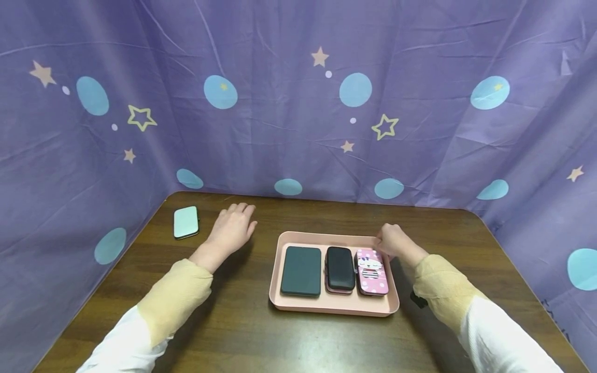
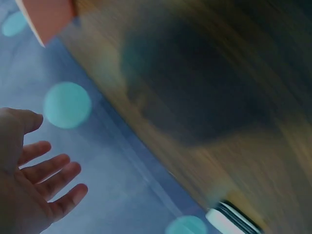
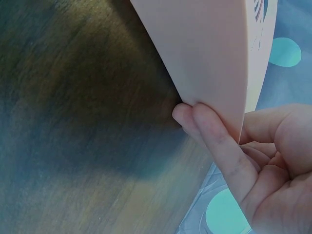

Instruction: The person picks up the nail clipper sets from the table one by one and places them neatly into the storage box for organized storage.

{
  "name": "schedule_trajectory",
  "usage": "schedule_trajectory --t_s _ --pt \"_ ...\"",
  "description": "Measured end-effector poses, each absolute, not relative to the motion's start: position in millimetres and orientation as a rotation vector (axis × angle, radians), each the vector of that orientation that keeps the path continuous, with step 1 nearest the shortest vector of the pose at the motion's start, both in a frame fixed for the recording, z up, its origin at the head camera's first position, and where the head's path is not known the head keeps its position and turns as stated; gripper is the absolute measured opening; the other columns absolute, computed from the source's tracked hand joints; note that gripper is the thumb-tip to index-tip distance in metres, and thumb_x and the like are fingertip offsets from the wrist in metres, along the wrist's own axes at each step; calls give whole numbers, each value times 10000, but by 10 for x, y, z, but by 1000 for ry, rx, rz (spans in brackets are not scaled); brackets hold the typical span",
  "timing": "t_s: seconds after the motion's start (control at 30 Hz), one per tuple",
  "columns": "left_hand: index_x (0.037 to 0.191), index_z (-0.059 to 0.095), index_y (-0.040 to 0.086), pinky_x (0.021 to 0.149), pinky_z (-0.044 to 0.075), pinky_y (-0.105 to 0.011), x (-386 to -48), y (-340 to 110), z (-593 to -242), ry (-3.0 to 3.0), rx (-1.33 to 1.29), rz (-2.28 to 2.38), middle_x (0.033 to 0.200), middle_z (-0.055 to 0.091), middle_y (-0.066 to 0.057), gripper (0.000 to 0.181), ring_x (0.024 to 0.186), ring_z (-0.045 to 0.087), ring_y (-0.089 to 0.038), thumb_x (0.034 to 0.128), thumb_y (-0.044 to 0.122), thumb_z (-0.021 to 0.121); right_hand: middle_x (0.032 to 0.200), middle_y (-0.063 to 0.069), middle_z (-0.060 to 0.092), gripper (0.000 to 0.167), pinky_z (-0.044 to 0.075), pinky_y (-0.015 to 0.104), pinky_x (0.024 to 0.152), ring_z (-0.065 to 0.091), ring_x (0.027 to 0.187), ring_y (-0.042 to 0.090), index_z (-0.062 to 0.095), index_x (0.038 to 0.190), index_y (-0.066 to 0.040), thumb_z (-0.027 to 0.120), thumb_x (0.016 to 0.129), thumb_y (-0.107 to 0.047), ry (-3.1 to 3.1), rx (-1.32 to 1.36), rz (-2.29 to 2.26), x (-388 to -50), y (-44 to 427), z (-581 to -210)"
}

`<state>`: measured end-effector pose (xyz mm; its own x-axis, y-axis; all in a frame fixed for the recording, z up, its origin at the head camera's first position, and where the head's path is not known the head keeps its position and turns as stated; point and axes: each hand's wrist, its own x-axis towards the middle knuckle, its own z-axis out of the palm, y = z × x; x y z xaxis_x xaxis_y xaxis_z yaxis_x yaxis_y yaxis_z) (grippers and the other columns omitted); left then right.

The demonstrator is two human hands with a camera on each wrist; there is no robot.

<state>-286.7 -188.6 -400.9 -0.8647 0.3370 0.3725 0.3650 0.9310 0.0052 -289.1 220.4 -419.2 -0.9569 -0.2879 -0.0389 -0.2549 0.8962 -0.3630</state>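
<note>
A shallow pink tray [image 1: 333, 309] lies on the wooden table. My right hand [image 1: 396, 242] pinches its far right corner, thumb inside and fingers outside; the right wrist view shows the fingers [image 3: 214, 129] against the outer wall. In the tray sit a dark green flat case [image 1: 301, 271], a black case [image 1: 340, 268] with a pinkish edge showing beneath it, and a pink cartoon-print case [image 1: 371, 273]. Left of the tray, my left hand [image 1: 233, 228] hovers over the table, fingers spread and holding nothing. A mint-green case [image 1: 186, 222] lies farther left.
The brown wooden table [image 1: 224, 331] ends at a purple curtain [image 1: 289, 150] with stars and blue spots, which hangs behind and along both sides. In the left wrist view, the mint case's edge [image 2: 231, 219] shows at the bottom.
</note>
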Motion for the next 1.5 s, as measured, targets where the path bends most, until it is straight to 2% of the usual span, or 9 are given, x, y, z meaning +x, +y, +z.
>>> schedule_trajectory --t_s 0.17,0.47,0.7,0.9,1.2,1.37,1.5 --pt "1262 513 2 854 417 -549 -2967 -2135 -4082 -2756 -431 -70 1214 556 -220 430 1123 496 -401 916 245 591 544 61 646 270 501 230 477 566 371 91 714 657 -51 497 816 -18 2962 -417 -571 -2879 2203 -4200" --pt "1306 419 -23 816 375 -609 -3122 -2652 -4257 -2783 -196 -115 1228 473 -284 506 1110 436 -473 917 262 576 546 68 646 260 485 227 421 576 377 109 698 648 -41 506 823 -23 2962 -408 -588 -2878 2203 -4217" --pt "1319 360 -73 812 341 -650 -3148 -3027 -4311 -2852 5 -194 1192 420 -342 558 1090 387 -532 925 272 554 610 112 662 261 511 230 478 573 372 89 663 573 -62 497 767 -7 2963 -377 -574 -2891 2199 -4214" --pt "1255 381 -134 791 351 -649 -3164 -3254 -4348 -2925 164 -265 1150 410 -371 528 1051 385 -546 955 290 478 576 99 659 278 527 242 513 577 370 95 668 562 -72 518 792 -29 2976 -389 -571 -2884 2205 -4222" --pt "1145 444 -231 818 382 -652 -3167 -3351 -4309 -2962 378 -338 1106 432 -414 565 1045 413 -564 956 300 416 587 119 651 249 502 235 451 586 380 109 641 539 -55 484 724 3 2962 -428 -612 -2887 2219 -4203" --pt "1193 447 -236 855 405 -632 -3154 -3355 -4282 -3020 596 -481 1179 420 -440 623 1095 411 -573 973 336 337 524 67 619 269 488 232 460 550 354 58 617 497 -100 468 708 -29 2969 -529 -618 -2908 2256 -4217" --pt "1200 444 -229 840 434 -597 -3129 -3368 -4276 -3026 661 -577 1200 429 -440 633 1091 431 -568 970 347 319 546 75 634 274 505 247 504 573 371 90 642 523 -77 478 734 -14 2969 -443 -595 -2885 2212 -4183"
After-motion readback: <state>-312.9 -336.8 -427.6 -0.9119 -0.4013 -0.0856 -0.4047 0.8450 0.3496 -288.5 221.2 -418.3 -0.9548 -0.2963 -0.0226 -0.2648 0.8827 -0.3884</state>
